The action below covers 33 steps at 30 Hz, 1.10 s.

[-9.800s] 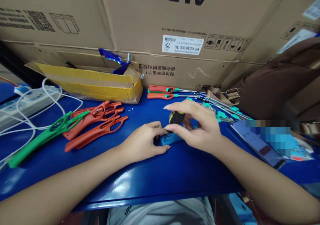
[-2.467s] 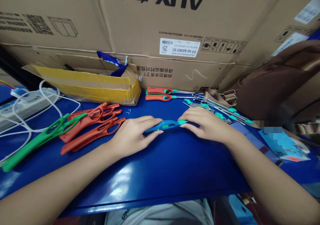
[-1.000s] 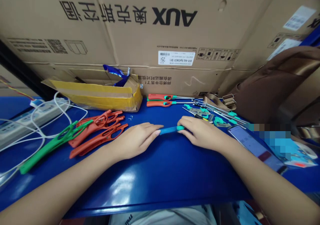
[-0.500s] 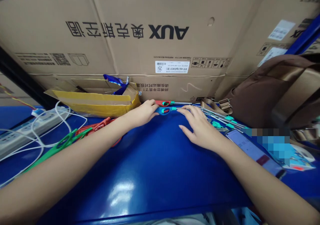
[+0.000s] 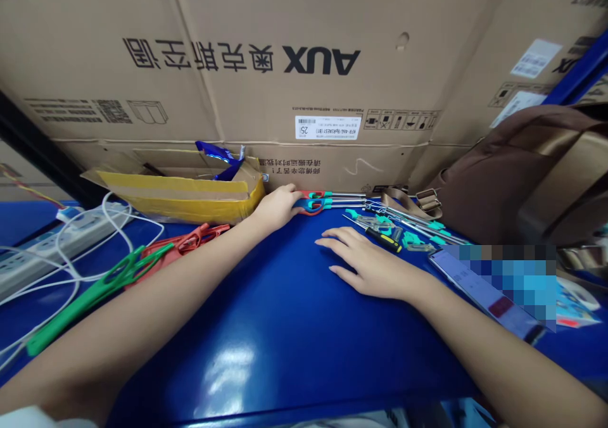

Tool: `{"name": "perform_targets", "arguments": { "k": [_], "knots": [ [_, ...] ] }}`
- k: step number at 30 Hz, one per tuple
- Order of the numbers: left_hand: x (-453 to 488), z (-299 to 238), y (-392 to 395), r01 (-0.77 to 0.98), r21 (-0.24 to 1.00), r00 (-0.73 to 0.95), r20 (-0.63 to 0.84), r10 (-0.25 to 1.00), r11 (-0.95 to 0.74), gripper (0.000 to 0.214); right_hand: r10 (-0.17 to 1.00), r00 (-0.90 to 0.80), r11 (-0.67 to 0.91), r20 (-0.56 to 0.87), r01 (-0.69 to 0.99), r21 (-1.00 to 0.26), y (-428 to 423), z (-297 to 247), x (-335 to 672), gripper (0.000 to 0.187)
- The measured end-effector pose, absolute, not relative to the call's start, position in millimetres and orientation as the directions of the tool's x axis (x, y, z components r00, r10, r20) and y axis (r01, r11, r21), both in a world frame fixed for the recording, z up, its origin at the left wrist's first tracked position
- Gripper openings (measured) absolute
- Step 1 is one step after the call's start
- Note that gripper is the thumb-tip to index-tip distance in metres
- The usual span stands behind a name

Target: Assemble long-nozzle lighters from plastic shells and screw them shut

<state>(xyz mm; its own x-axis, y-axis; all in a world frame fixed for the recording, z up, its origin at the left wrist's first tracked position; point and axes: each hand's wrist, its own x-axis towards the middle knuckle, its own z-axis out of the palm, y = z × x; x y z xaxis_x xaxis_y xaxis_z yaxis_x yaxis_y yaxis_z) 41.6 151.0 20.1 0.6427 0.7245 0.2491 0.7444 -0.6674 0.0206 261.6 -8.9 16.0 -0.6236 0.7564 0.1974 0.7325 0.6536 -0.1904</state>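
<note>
At the back of the blue table, my left hand has its fingers closed around the handle end of a blue stick lighter. A red stick lighter lies right beside it, against the carton, its metal tube pointing right. My right hand hovers low over the table or rests on it, fingers stretched out, holding nothing. Just beyond that hand lie a black and yellow screwdriver and a pile of small clear and teal parts. Several metal tubes with teal pieces lie behind them.
A large carton walls off the back. At left are a yellow-taped box, red handle pieces, a green handle piece and a power strip with white cables. A phone and a brown bag are at right.
My right hand has left the tip of the blue lighter and drawn back toward me, uncovering the screwdriver. The blue lighter now sits closer alongside the red one, with my left hand still there.
</note>
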Motion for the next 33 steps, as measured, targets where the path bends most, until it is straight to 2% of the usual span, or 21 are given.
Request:
{"name": "perform_targets", "arguments": {
  "k": [11, 23, 33],
  "knots": [
    [53.5, 18.2, 144.2, 0.777, 0.024, 0.611, 0.210, 0.763, -0.629, 0.030, 0.746, -0.643, 0.665, 0.173, 0.707, -0.239, -9.1, 13.0, 260.6, 0.046],
    [46.0, 20.3, 148.6, 0.788, 0.134, 0.577, 0.176, 0.797, -0.600, 0.033, 0.741, -0.646, 0.670, 0.183, 0.699, -0.248, -11.2, 16.7, 261.0, 0.044],
    [41.7, 25.5, 139.0, 0.797, 0.043, 0.570, 0.271, 0.775, -0.602, 0.038, 0.739, -0.654, 0.672, 0.161, 0.700, -0.243, -10.1, 15.9, 260.2, 0.045]
  ]
}}
